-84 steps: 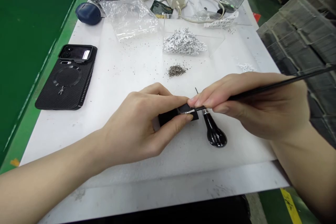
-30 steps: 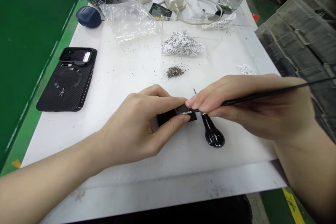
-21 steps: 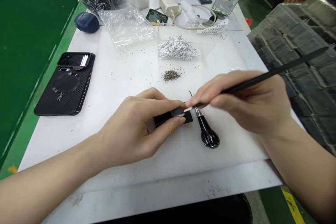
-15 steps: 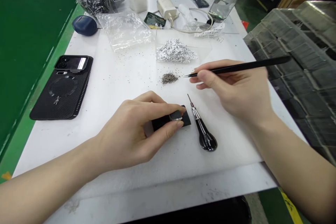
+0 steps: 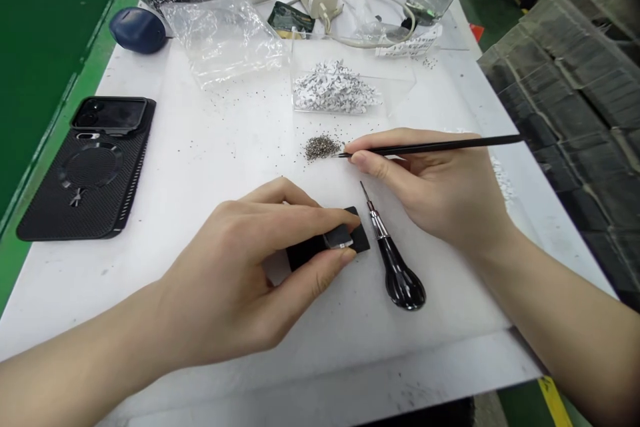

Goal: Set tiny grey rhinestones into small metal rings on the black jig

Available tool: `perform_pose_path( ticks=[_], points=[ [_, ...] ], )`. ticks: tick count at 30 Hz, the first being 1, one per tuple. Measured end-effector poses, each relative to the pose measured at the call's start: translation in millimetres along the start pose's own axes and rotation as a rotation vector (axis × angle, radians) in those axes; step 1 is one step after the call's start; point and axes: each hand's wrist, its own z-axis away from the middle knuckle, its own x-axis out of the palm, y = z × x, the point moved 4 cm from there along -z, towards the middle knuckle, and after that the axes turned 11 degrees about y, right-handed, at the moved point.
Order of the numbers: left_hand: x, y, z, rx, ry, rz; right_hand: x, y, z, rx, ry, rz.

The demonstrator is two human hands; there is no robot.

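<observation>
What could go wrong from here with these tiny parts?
The right hand holds the slim black pick right by the pile of tiny dark grains, so a slip might scatter them. The left hand could lose the small black piece or knock the precision screwdriver beside it.

A white worktop [image 5: 210,147] carries a black-handled screwdriver [image 5: 400,280], a phone in a black case [image 5: 85,173] and a small pile of dark grains [image 5: 321,147]. A clear plastic bag [image 5: 223,40] lies beyond them.
</observation>
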Motion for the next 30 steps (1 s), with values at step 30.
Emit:
perform_pose_path(
  ticks=[30],
  points=[
    [0.0, 1.5, 3.3, 0.050, 0.024, -0.031, -16.6, -28.5, 16.1, -0.347, -0.359, -0.469]
  ],
)
